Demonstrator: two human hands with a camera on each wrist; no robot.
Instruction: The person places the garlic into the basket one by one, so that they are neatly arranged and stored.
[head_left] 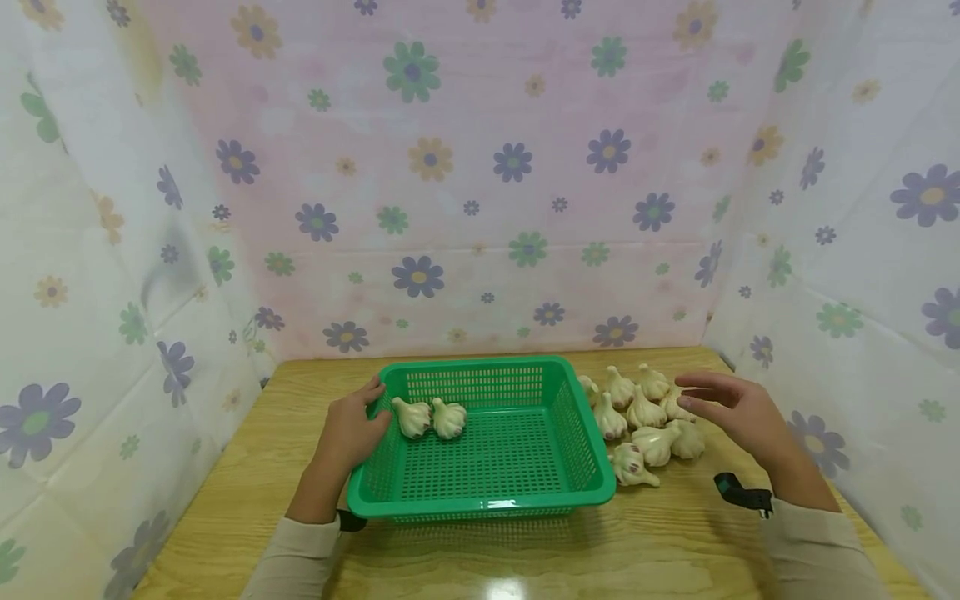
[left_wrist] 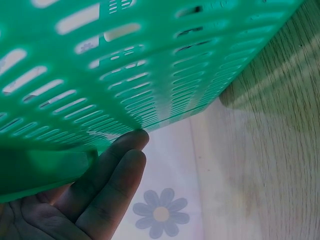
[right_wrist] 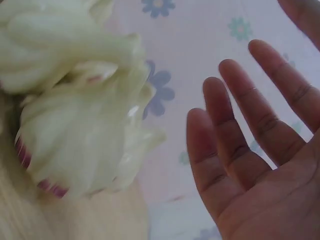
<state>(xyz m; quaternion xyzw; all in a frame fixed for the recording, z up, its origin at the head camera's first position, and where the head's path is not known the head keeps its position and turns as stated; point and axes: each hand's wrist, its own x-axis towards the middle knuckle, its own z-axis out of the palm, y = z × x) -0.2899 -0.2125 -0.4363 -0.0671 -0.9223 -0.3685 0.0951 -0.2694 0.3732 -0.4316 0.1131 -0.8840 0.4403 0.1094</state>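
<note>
My left hand (head_left: pixel 347 432) grips the left rim of a green plastic basket (head_left: pixel 487 505). Its thumb lies over the rim. In the left wrist view, two fingers (left_wrist: pixel 117 190) reach below the rim along the slotted outer wall. Two garlic bulbs lie side by side within the basket, one garlic bulb (head_left: pixel 412 418) nearer the hand and another garlic bulb (head_left: pixel 449 419) to its right. Over the right edge of a garlic pile (head_left: pixel 655 446) hovers my right hand (head_left: pixel 750 417), holding nothing. The right wrist view shows its spread fingers apart from a white bulb (right_wrist: pixel 75 135) with purple marks.
The pile of several bulbs stands close against the basket's right wall on a wooden table (head_left: pixel 660 542). Flower-printed cloth (head_left: pixel 480 192) hangs behind the table and on both sides. A black strap piece (head_left: pixel 742 493) sticks out at the right wrist.
</note>
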